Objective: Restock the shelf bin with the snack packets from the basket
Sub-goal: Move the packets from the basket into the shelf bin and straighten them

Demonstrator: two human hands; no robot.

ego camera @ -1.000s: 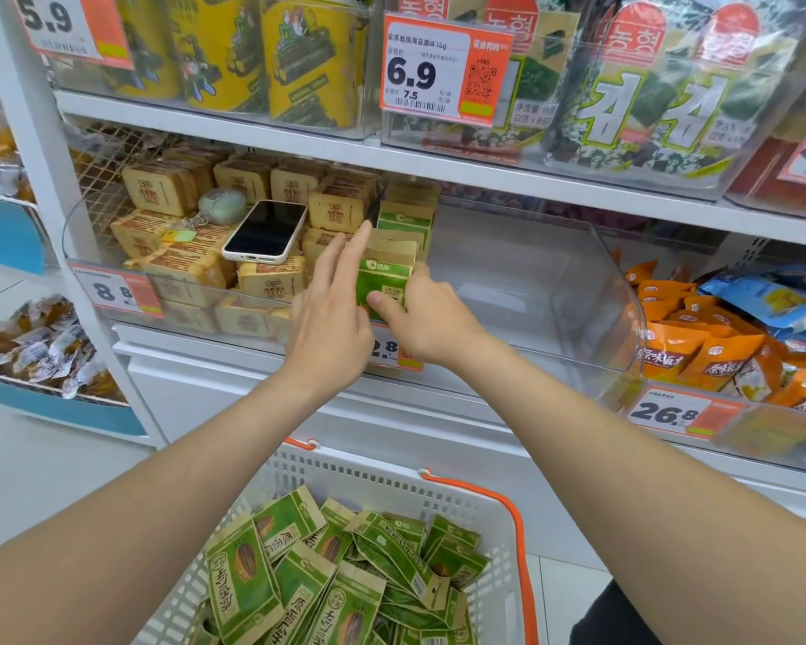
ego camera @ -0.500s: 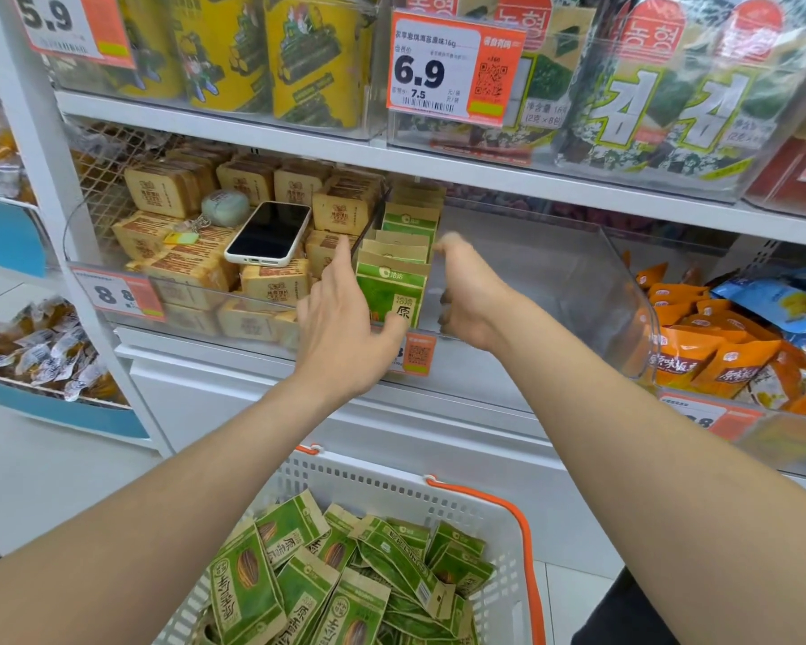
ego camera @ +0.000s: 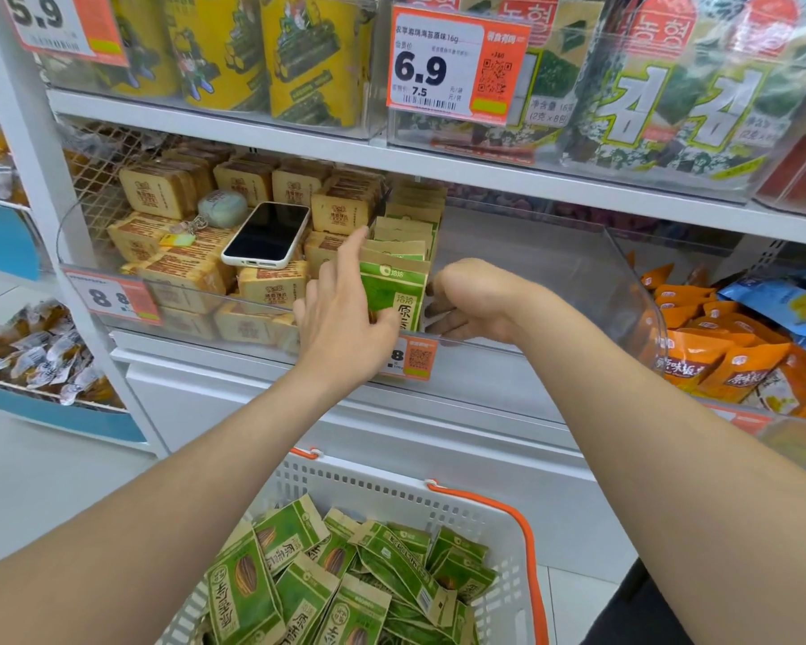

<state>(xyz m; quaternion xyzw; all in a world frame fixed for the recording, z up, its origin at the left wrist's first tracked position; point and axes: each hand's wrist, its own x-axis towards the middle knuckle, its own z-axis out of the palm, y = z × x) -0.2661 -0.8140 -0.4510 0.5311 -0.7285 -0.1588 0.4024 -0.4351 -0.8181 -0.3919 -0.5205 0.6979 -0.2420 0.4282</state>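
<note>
**Packet let go, now standing in the row**
Left hand [ego camera: 345,318], fingers straight, steadies the front snack packet [ego camera: 392,290] in the shelf bin [ego camera: 554,272]; right hand [ego camera: 471,295] has released it, fingers loose, holding nothing. Many more wait in the basket [ego camera: 392,486].

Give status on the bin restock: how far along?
Done: one row of green packets stands upright at the left of the clear bin. In hand: the left hand steadies the front packet, the right hand touches the row's right side. Left: a heap of packets in the basket, and most of the bin is bare.
</note>
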